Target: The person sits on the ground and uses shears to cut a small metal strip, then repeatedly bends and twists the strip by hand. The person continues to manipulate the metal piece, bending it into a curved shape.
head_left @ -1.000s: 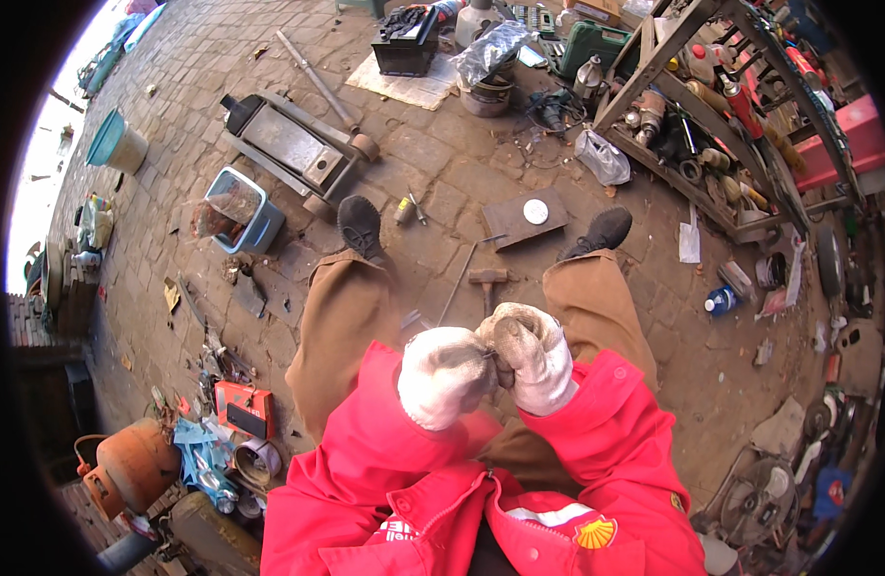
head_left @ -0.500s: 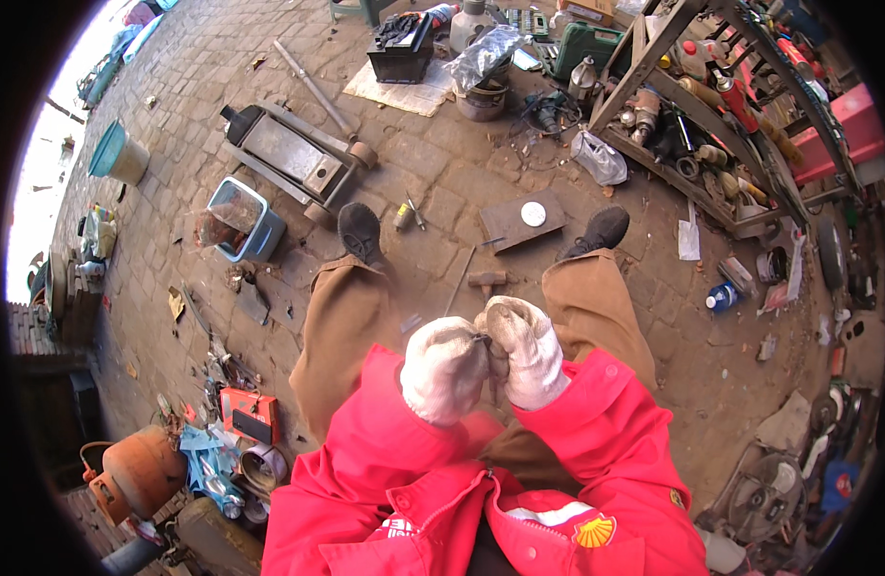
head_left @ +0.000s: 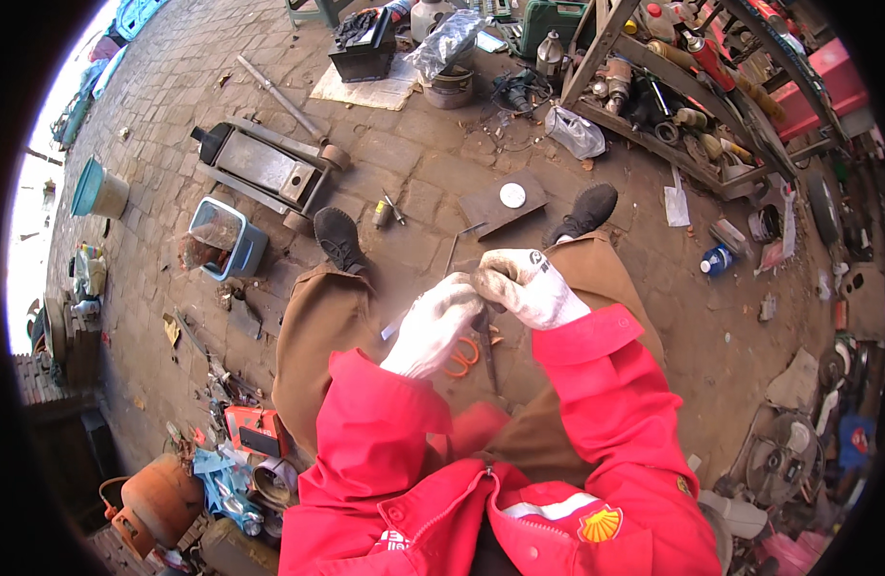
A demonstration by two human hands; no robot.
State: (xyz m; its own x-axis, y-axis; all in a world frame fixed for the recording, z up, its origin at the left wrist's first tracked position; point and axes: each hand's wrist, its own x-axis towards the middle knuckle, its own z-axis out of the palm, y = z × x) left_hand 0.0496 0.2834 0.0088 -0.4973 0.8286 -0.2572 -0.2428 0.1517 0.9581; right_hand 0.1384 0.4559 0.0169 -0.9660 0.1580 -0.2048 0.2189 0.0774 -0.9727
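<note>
Both hands wear white work gloves with soiled fingers. My left hand (head_left: 444, 312) is closed, its fingertips pressed against those of my right hand (head_left: 521, 285), which is closed too. Whatever they pinch between them is too small or too hidden to make out. Just below the hands, scissors with orange handles (head_left: 461, 358) lie on the ground beside a dark hammer handle (head_left: 488, 360); the gloves cover the top of it. Beyond the hands rests a thin bent metal rod (head_left: 451, 252). Past it is a flat dark plate (head_left: 485, 208) with a round white disc (head_left: 512, 196) on it.
Between my shoes and a floor jack (head_left: 265, 165) lie a small yellow can (head_left: 381, 213) and a thin tool. A blue bin (head_left: 247, 252) stands left. A metal rack (head_left: 644, 144) full of parts is at far right; an orange gas cylinder (head_left: 162, 499) is at near left.
Both hands have moved slightly up and the right wrist has turned, still joined at the fingertips. The orange-handled scissors have come into sight below them. The whole view has shifted a little.
</note>
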